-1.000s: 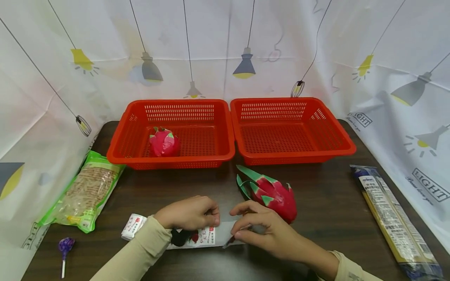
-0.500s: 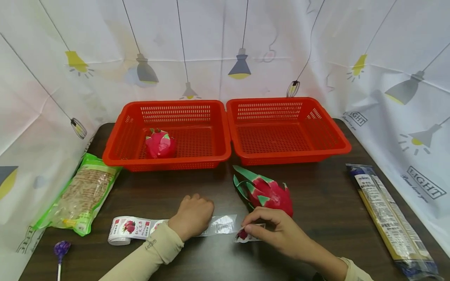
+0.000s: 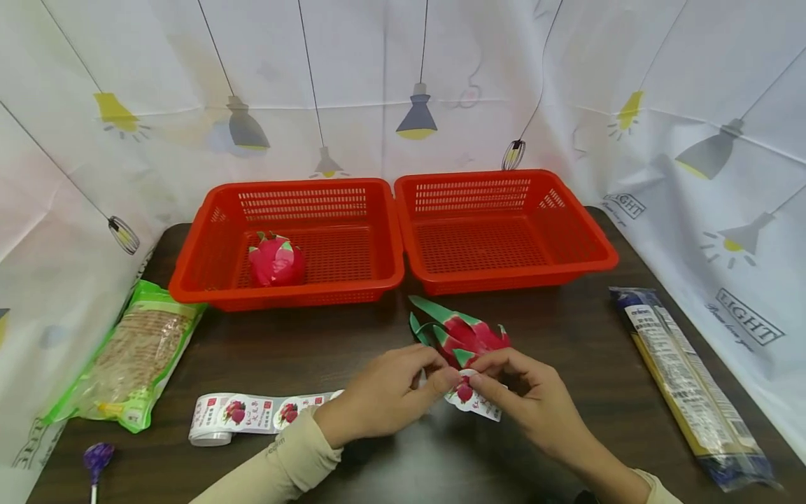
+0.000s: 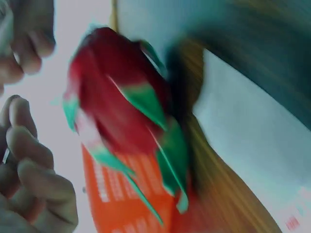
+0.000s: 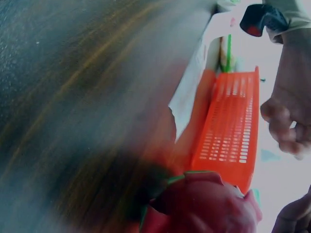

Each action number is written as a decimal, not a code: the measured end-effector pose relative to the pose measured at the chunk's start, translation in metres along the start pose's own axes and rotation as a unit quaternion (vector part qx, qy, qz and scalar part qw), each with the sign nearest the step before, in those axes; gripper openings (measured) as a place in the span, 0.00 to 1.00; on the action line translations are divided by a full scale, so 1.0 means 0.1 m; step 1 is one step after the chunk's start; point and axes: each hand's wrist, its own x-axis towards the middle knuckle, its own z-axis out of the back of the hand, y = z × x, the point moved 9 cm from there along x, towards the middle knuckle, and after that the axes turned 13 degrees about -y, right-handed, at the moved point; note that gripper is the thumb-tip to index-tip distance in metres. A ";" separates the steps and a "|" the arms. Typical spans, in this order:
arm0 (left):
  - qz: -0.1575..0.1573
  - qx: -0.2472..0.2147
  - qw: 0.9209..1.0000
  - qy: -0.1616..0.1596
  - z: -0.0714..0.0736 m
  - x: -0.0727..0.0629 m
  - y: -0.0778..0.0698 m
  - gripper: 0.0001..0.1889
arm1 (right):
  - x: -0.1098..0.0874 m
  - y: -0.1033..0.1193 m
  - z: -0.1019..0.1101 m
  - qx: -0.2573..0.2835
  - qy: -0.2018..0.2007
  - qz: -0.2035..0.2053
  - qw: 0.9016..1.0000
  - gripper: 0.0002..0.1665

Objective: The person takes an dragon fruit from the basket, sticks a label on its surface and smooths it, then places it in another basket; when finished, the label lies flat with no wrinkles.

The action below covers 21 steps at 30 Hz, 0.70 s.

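Observation:
A small white sticker [image 3: 466, 394] printed with a red fruit is up between my two hands in the head view. My right hand [image 3: 535, 395] pinches it with thumb and forefinger at its upper right. From the other side, the thumb and forefinger of my left hand [image 3: 390, 399] pinch its left edge. Just behind them on the table lies a red dragon fruit [image 3: 481, 338] with green leaf tips, partly hidden by the fingers. A roll of the same stickers [image 3: 236, 413] lies to the left, its unrolled strip running under my left hand.
Two red plastic baskets stand side by side at the back. The left basket [image 3: 315, 287] holds another dragon fruit [image 3: 276, 262]. At the left lie a green-edged food packet [image 3: 129, 350] and a purple lollipop [image 3: 98, 458]. A long blue-and-yellow packet [image 3: 689, 385] lies at the right.
The right hand has drawn a sticker away from the strip and lifted it. The left hand has left the strip and moved right to the sticker. The head view has shifted slightly.

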 end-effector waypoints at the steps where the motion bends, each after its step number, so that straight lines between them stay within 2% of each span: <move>1: -0.006 -0.033 0.999 0.004 -0.03 0.02 -0.08 0.14 | 0.00 0.00 0.03 -0.003 -0.009 -0.002 1.000 0.12; 4: -0.031 -0.074 0.997 -0.014 -0.08 0.09 -0.25 0.12 | 0.01 -0.02 0.11 -0.013 -0.027 -0.014 0.999 0.12; 5: -0.041 -0.074 0.996 -0.031 -0.09 0.11 -0.28 0.12 | 0.01 -0.04 0.13 -0.016 -0.029 -0.023 0.999 0.11; 8: -0.043 -0.058 0.994 -0.080 -0.11 0.20 -0.31 0.12 | 0.03 -0.11 0.22 -0.032 -0.033 -0.051 0.998 0.09; 12: -0.018 -0.028 0.993 -0.111 -0.16 0.38 -0.26 0.12 | 0.10 -0.20 0.33 -0.068 -0.040 -0.066 0.995 0.04; 14: 0.003 -0.012 0.993 -0.119 -0.19 0.48 -0.20 0.14 | 0.15 -0.26 0.37 -0.090 -0.050 -0.070 0.992 0.06; 17: 0.032 0.007 0.992 -0.123 -0.25 0.60 -0.09 0.15 | 0.22 -0.37 0.40 -0.131 -0.062 -0.076 0.987 0.08; 21: 0.058 0.014 0.991 -0.123 -0.33 0.67 0.03 0.17 | 0.28 -0.47 0.40 -0.184 -0.072 -0.065 0.978 0.10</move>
